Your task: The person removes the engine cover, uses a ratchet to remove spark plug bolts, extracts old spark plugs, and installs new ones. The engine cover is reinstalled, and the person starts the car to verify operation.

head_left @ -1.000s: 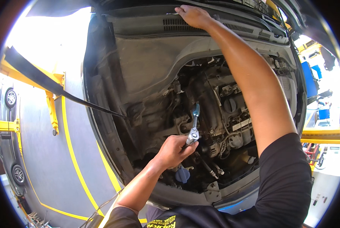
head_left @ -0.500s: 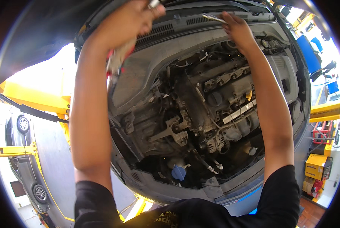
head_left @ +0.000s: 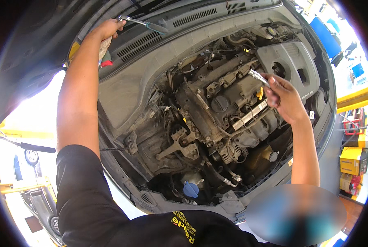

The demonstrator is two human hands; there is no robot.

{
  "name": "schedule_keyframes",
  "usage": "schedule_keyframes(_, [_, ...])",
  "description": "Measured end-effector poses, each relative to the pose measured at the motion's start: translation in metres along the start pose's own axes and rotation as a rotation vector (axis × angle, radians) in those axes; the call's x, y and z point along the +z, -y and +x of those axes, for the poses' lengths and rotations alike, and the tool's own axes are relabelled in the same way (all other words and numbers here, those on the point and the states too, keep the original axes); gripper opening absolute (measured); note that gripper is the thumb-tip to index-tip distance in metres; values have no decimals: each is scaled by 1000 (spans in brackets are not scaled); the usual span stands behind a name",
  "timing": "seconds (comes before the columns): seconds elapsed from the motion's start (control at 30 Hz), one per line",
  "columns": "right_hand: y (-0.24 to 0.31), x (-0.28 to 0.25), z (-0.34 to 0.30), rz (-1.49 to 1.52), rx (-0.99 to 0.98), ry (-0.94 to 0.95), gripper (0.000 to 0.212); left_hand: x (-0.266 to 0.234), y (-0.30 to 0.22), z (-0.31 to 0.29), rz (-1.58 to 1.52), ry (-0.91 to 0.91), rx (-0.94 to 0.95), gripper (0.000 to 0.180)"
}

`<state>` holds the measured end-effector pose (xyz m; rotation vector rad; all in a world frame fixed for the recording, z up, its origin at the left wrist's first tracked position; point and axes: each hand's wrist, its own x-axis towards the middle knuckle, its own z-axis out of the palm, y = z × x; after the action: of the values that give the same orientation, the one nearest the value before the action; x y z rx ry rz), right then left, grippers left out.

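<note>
Well, think of the head view as a big clock. Near two o'clock, the right hand point(head_left: 286, 99) has its fingers clamped on one end of a shiny silver socket piece point(head_left: 257, 75), and the other end pokes out over the car engine point(head_left: 208, 117). The piece looks smooth and round, so it could slip if the fingers are oily or squeeze too softly. Then it could hit the yellow loop point(head_left: 260, 93), just to the six o'clock side of it, or roll away. The dark gaps near six o'clock, around the blue cap point(head_left: 191, 189), look like bad places to lose small things. The round black cap point(head_left: 219, 105), at two o'clock but closer to the middle, looks shut, so nothing should fall in there. Up at eleven o'clock, the left hand point(head_left: 108, 29) is right at the silver head of the ratchet wrench point(head_left: 155, 27). I cannot tell if those fingers are tight on it or only touching it. The wrench's blue-green handle points toward twelve, over the slotted panel point(head_left: 195, 17). If nothing holds it firmly, a bump from the arm could make it slide and clatter down. A beige and red bundle point(head_left: 105, 49) is by the left wrist, at half past ten, partly hidden; it could snag and tug the wrench along.
</note>
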<state>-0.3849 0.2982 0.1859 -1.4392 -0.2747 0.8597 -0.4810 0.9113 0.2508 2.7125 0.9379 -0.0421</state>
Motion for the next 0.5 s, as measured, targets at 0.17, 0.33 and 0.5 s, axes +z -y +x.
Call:
schedule_keyframes(0.17, [-30,16,-10,48,103,53,41,31,-8,5,249,-96,162,46])
schedule_keyframes(0.33, [-46,38,-4,100,70,95,44,39,-26,-21,403,-316,355,37])
schedule_keyframes(0.5, [-54,54,13,217,29,164,46,40,-29,-44,334,-564,160,22])
